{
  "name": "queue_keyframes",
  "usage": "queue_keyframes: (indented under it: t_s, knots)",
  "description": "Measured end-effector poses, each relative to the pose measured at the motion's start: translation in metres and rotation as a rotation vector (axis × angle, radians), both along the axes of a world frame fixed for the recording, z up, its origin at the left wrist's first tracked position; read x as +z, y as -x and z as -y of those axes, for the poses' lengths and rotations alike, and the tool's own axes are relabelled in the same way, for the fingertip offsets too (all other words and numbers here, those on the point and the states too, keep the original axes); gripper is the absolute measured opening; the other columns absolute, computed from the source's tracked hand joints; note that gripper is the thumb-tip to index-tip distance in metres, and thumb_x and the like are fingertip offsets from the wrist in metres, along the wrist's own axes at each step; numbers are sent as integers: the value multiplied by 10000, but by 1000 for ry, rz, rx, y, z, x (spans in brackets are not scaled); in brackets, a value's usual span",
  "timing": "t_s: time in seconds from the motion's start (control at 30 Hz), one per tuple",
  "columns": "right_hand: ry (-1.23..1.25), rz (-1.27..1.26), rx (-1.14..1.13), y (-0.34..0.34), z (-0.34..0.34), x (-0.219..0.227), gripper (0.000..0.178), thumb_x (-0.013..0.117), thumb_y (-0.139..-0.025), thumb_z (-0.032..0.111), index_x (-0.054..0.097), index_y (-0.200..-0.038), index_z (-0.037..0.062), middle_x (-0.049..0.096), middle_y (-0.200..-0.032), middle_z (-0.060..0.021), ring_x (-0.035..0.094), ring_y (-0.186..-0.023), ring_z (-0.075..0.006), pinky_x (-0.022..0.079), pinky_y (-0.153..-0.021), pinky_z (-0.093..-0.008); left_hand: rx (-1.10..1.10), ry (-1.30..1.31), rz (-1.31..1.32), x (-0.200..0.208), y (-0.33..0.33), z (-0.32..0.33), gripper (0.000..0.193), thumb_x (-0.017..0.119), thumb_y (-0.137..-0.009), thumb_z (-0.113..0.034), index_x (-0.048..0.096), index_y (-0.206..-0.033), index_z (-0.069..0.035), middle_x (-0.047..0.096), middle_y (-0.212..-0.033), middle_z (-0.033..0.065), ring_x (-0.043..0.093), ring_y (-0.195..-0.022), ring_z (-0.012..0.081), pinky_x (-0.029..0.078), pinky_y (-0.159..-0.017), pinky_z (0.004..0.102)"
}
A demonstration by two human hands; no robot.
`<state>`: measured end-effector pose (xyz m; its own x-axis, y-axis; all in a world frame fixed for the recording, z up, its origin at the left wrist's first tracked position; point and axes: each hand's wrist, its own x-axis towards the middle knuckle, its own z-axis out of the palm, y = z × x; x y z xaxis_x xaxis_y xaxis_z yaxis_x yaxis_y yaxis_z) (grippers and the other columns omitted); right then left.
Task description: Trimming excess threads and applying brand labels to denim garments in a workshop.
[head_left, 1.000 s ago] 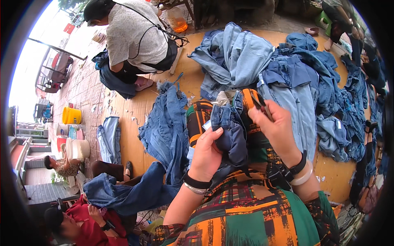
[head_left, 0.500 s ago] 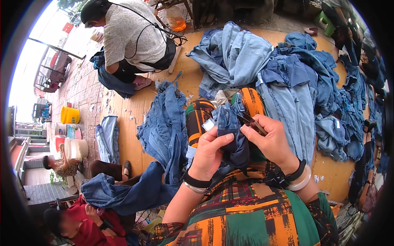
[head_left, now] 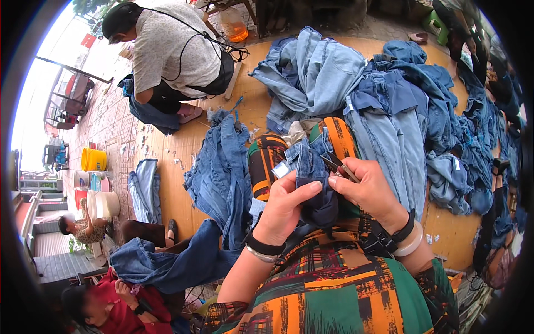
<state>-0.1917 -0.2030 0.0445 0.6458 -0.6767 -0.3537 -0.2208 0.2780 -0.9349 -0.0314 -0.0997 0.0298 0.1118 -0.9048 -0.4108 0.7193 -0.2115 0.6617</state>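
My left hand pinches the edge of a blue denim garment over my lap, its thumb lying on the cloth. A small white label sticks out beside those fingers. In my right hand is a pair of dark metal thread snips, their pointed end at the right edge of the denim. The right thumb also rests against the cloth. Whether the blades touch a thread is too small to tell. Below my fingers the garment's darker lower part hangs in folds between my knees.
Light-blue jeans and a denim heap lie on the brown board ahead and right. More jeans lie left of my knees. A person in a patterned shirt sits front left; another in red is near left.
The view has shifted slightly. My right hand and the snips have turned a little at the denim's edge; both hands keep their hold.
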Motion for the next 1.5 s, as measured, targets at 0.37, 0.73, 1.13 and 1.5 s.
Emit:
queue_keyframes:
  t_s: [0.37, 0.73, 1.13, 1.5]
  knots:
    - [-233, 165, -110, 7, 0, -8, 149, 667, -889, 174, 610, -821, 54, 490, -662, 76, 401, -518, -3, 282, -457, -184, 32, -57, -65, -3, 2, 3, 239, 621, -896, -33, 607, -1132, 8, 687, -1026, 63, 662, -906, 130, 524, -839, 282]
    - [111, 39, -95, 7, -4, -4, 242, 744, -840, 194, 615, -804, -8, 561, -710, 35, 441, -655, -19, 375, -560, -221, -1, -55, 13, -9, 6, 0, 265, 625, -877, -46, 624, -1138, 1, 679, -1086, 80, 650, -971, 156, 485, -919, 305]
    - [274, -13, -182, 15, -9, -9, 195, 721, -836, 141, 604, -820, -13, 536, -679, 17, 445, -623, -39, 378, -542, -236, 4, -38, -27, -6, 12, 4, 168, 630, -909, -57, 660, -1070, -22, 693, -1024, 42, 644, -908, 108, 494, -852, 269]
    - [250, -17, -127, 14, -7, -6, 137, 685, -850, 119, 606, -844, 7, 511, -693, 71, 415, -634, 4, 327, -541, -190, -23, -34, -39, -8, 14, 5, 171, 626, -913, -55, 662, -1076, -16, 696, -1021, 43, 649, -901, 108, 502, -846, 262]
